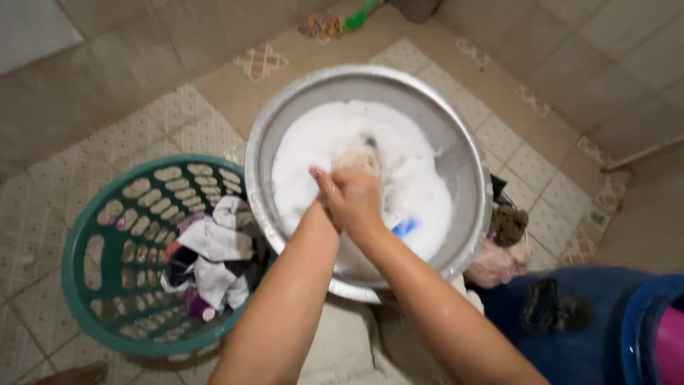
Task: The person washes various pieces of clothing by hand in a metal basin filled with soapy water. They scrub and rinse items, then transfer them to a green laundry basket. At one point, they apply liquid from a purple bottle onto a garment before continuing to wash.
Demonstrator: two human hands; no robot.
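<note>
A wide metal basin (285, 121) full of white soap foam (320, 142) stands in the middle. Both my hands meet above its near half and clutch a beige cloth (356, 161) that pokes up out of the foam. My left hand (326, 191) presses against the side of my right hand (360, 201), whose fingers are curled tight on the cloth. Both forearms are wet. A small blue thing (405, 227) shows in the foam just right of my right wrist.
A green plastic laundry basket (92, 214) with mixed clothes (214, 249) sits left of the basin. Wet cloth lumps (502, 246) lie to the basin's right. A blue tub (638, 321) stands at the lower right. The tiled floor meets walls behind.
</note>
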